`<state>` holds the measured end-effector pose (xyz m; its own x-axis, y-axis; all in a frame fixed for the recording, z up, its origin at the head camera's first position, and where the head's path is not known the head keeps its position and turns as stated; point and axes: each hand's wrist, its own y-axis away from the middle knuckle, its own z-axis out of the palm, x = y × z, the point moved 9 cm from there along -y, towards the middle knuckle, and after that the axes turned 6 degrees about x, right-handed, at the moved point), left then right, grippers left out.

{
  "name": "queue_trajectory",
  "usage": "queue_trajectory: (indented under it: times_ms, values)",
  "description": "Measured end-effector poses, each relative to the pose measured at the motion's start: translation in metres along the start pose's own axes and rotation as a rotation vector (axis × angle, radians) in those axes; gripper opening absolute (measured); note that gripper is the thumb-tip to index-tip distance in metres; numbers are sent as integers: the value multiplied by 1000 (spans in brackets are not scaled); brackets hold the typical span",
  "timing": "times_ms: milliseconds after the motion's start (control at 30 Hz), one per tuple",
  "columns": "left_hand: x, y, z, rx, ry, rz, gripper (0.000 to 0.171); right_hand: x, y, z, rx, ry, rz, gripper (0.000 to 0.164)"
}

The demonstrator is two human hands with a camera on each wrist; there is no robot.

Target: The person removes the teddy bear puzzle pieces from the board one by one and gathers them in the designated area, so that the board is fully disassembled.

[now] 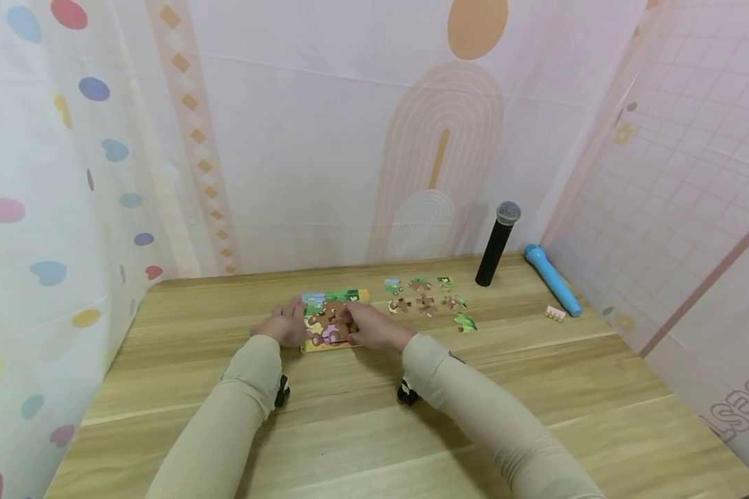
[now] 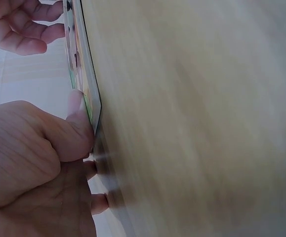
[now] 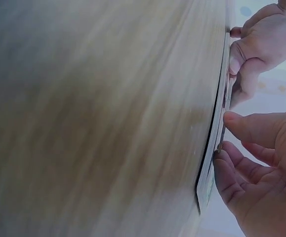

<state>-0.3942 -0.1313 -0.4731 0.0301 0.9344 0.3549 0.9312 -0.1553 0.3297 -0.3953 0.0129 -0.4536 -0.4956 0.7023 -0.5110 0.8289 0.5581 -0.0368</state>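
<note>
A jigsaw board (image 1: 333,294) with a brown bear picture lies flat on the wooden table between both hands. My left hand (image 1: 285,326) holds its left edge. The left thumb (image 2: 79,111) presses on the board's face, while the other fingers reach down past the edge to the table. Over the board's right part, my right hand (image 1: 377,327) pinches a thin puzzle piece (image 3: 223,136) between thumb and fingertips, right at the board's surface. Most of that piece is hidden by the fingers. Loose puzzle pieces (image 1: 426,303), several of them, lie spread out to the right of the board.
A black microphone (image 1: 494,246) with a silver head stands upright toward the back right. Beside it lies a blue microphone-shaped stick (image 1: 552,278), with a small pale pink block (image 1: 555,314) in front. Patterned curtains (image 1: 299,138) hang behind the table (image 1: 337,430) and along its sides.
</note>
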Motion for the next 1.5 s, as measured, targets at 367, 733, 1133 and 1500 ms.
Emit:
queue_trajectory:
  times_ms: [367, 733, 1133, 1500]
  values:
    - [1, 0, 3, -27, 8, 0, 75, 3, 6, -4, 5, 19, 14, 41]
    - [1, 0, 2, -28, 0, -9, 75, 8, 11, -13, 23, 31, 19, 42]
    - [-1, -6, 5, -15, -17, -7, 76, 22, 21, -21, 57, -8, 20, 38]
    - [1, -3, 1, -14, -12, -14, 77, 33, 28, -32, 76, -14, 20, 31]
